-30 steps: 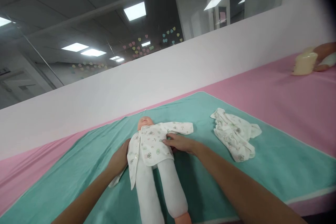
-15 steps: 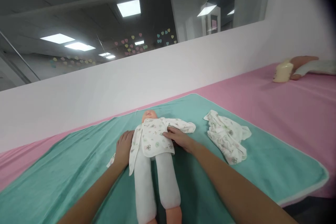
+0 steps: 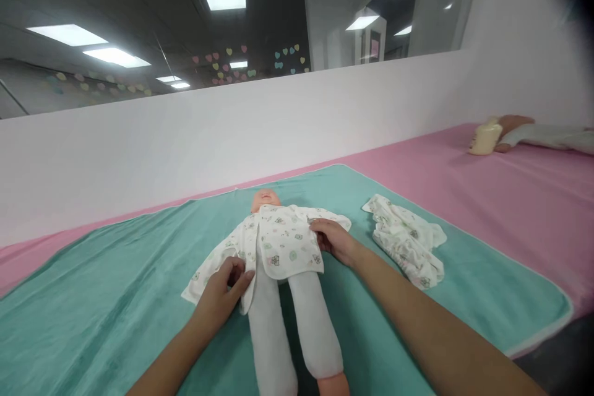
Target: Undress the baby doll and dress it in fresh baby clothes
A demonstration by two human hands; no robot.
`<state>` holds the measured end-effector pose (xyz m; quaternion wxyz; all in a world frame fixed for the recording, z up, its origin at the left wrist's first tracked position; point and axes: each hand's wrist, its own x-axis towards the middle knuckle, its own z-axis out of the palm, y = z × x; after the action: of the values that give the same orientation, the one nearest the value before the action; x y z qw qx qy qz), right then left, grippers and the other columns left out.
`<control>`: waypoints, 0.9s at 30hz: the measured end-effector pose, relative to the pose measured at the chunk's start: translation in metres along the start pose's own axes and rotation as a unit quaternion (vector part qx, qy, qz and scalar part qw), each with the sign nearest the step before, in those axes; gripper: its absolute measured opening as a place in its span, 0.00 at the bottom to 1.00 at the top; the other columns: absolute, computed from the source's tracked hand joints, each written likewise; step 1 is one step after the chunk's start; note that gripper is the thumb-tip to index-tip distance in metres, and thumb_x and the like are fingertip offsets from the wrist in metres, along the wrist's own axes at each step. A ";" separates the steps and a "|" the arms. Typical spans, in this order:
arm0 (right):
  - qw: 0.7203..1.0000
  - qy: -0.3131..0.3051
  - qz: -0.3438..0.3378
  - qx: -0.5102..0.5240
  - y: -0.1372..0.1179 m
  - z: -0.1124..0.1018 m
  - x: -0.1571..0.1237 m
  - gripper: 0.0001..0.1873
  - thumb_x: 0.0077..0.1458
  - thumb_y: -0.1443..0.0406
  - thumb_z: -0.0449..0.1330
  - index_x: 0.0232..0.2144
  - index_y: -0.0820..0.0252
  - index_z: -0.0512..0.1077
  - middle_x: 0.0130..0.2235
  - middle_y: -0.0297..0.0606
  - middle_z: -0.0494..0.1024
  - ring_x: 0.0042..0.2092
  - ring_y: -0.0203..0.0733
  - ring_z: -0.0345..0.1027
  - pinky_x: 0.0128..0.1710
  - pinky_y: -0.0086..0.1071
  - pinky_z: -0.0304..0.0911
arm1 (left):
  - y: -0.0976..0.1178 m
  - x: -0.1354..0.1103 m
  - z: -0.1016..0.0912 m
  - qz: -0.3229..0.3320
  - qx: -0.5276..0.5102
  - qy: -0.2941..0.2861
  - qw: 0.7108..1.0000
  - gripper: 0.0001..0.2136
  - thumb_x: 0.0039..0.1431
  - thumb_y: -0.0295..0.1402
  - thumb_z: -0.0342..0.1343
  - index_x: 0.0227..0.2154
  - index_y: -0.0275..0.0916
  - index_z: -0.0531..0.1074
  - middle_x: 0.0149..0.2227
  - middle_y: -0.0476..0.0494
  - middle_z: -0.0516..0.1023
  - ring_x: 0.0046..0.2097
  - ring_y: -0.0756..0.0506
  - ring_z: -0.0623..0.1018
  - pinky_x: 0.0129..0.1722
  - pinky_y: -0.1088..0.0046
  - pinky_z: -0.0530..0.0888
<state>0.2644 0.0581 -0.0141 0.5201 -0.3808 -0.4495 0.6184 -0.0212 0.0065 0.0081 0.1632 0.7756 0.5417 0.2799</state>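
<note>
A baby doll (image 3: 271,346) with white cloth legs lies on its back, head away from me. It wears a white baby shirt (image 3: 290,241) with small printed figures, its two front flaps spread over the chest. My left hand (image 3: 220,291) rests at the lower edge of the left flap, thumb and fingers bent but apart. At the shirt's right side edge, just below the sleeve, my right hand (image 3: 335,240) has its fingers closed on the cloth; some fingertips are hidden. Both of the doll's arms are covered by the shirt.
Under the doll lies a green blanket (image 3: 139,297) on a pink sheet (image 3: 520,198). A crumpled printed garment (image 3: 408,238) lies to the right. Farther right are a cream bottle (image 3: 485,138) and another doll (image 3: 547,135). A white wall (image 3: 185,142) with glass above borders the far side.
My left hand has moved from beside the doll's chest down toward me, to the flap's lower edge. The left side of the shirt is spread wider. My right hand stays at the right edge.
</note>
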 end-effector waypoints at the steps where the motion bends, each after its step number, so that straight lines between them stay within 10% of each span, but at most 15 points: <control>1: 1.000 0.002 -0.001 -0.003 -0.001 0.001 0.000 0.11 0.43 0.62 0.58 0.21 0.59 0.57 0.22 0.26 0.57 0.24 0.29 0.52 0.23 0.24 0.54 | 0.002 0.001 -0.002 -0.011 0.004 -0.018 1.000 0.16 0.60 0.46 0.44 0.25 0.40 0.59 0.24 0.52 0.64 0.29 0.49 0.66 0.29 0.74 0.63; 7: 0.999 0.022 -0.011 -0.049 -0.001 0.006 -0.002 0.11 0.42 0.64 0.56 0.19 0.58 0.54 0.21 0.27 0.57 0.23 0.30 0.52 0.21 0.24 0.53 | 0.012 -0.003 -0.012 -0.048 -0.037 -0.008 0.998 0.19 0.59 0.48 0.43 0.19 0.39 0.56 0.20 0.52 0.62 0.25 0.50 0.63 0.26 0.75 0.59; 14: 0.985 0.091 -0.027 -0.147 0.006 -0.008 0.004 0.06 0.41 0.65 0.53 0.20 0.57 0.58 0.17 0.28 0.61 0.19 0.33 0.57 0.18 0.28 0.56 | 0.051 0.014 -0.025 -0.078 -0.167 0.138 0.973 0.18 0.59 0.44 0.44 0.18 0.39 0.57 0.17 0.54 0.60 0.23 0.51 0.62 0.25 0.77 0.61; 21: 0.981 0.081 -0.024 -0.176 0.007 -0.017 0.008 0.05 0.43 0.65 0.53 0.20 0.58 0.60 0.18 0.29 0.65 0.19 0.33 0.59 0.17 0.27 0.57 | 0.106 0.032 -0.008 0.063 0.025 -0.047 0.997 0.15 0.53 0.38 0.48 0.16 0.38 0.54 0.18 0.53 0.57 0.23 0.52 0.58 0.23 0.76 0.54; 27: 0.979 0.078 -0.042 -0.181 0.011 -0.017 0.013 0.10 0.47 0.59 0.54 0.20 0.58 0.61 0.19 0.29 0.66 0.18 0.32 0.59 0.15 0.26 0.56 | 0.087 0.077 -0.018 -0.042 0.134 0.115 0.983 0.12 0.55 0.42 0.45 0.24 0.41 0.65 0.28 0.49 0.71 0.29 0.48 0.68 0.26 0.74 0.58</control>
<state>0.2745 0.0730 -0.0295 0.5010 -0.4965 -0.5280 0.4730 0.0523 0.0459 0.0908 0.0060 0.7295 0.6215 0.2855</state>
